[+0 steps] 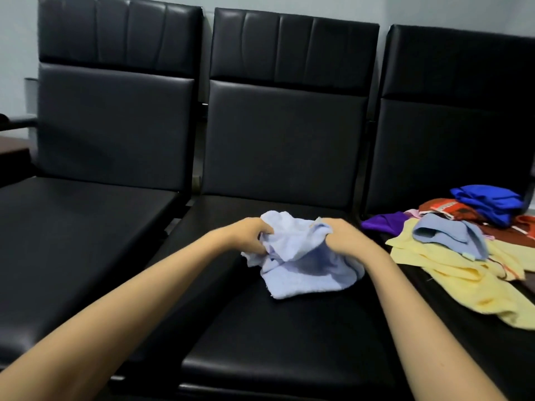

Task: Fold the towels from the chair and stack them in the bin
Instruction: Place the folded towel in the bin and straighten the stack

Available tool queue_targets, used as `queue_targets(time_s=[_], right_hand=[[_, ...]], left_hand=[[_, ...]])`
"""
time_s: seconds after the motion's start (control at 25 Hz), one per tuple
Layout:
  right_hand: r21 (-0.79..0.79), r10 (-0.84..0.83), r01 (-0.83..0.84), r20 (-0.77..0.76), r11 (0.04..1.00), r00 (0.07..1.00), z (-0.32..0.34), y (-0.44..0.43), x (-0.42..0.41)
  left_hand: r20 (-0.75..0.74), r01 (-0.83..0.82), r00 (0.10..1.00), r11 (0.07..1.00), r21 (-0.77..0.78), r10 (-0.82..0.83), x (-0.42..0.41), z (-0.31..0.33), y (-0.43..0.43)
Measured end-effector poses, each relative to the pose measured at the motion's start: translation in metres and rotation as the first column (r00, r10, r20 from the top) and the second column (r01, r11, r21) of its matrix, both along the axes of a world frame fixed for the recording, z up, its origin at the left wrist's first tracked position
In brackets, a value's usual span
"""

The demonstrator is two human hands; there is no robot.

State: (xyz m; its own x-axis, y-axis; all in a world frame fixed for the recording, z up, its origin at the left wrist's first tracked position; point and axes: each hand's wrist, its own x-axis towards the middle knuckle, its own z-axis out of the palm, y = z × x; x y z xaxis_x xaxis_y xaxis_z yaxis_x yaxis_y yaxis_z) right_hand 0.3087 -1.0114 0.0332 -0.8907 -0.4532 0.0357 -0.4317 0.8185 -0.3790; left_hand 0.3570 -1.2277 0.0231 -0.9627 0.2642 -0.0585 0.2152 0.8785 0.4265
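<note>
A crumpled light blue towel (pixel 301 267) lies bunched over the seat of the middle black chair (pixel 278 342). My left hand (pixel 249 233) grips its left upper edge with curled fingers. My right hand (pixel 344 235) grips the right upper edge the same way. On the right chair, a heap of towels waits: a yellow towel (pixel 463 285), a second light blue towel (pixel 451 235), a purple towel (pixel 382 222), a red patterned towel (pixel 451 208) and a dark blue towel (pixel 492 205). No bin is in view.
Three black padded chairs stand side by side against a pale wall. The left chair (pixel 72 233) has a bare seat. A dark armrest and a brown surface (pixel 11 149) show at the far left edge.
</note>
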Motion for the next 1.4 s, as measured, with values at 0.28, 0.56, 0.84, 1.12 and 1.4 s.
queue_targets(time_s=[0.28,0.56,0.84,1.12,1.4], right_hand=[[0.057,-0.314,0.309,0.132,0.949,0.940,-0.059,-0.014,0.028],[-0.127,-0.176,0.172,-0.020,0.977,0.984,-0.008,-0.004,0.021],[-0.163,0.022,-0.041,-0.119,0.986,0.993,0.056,0.029,0.021],[0.260,0.244,-0.361,0.391,0.896,0.887,0.055,0.032,0.039],[0.311,-0.030,-0.006,0.112,0.950,0.993,0.035,0.006,-0.036]], left_hand=[[-0.161,-0.084,0.926,0.603,0.793,0.340,0.008,0.002,0.012],[-0.056,-0.050,0.997,0.998,0.042,0.053,0.014,0.045,-0.011],[-0.053,-0.039,0.995,0.838,0.544,0.081,0.023,0.071,-0.004],[0.640,0.015,0.764,0.989,-0.147,0.084,0.013,0.057,0.002],[0.605,-0.336,0.772,0.933,0.126,0.196,-0.046,0.052,-0.001]])
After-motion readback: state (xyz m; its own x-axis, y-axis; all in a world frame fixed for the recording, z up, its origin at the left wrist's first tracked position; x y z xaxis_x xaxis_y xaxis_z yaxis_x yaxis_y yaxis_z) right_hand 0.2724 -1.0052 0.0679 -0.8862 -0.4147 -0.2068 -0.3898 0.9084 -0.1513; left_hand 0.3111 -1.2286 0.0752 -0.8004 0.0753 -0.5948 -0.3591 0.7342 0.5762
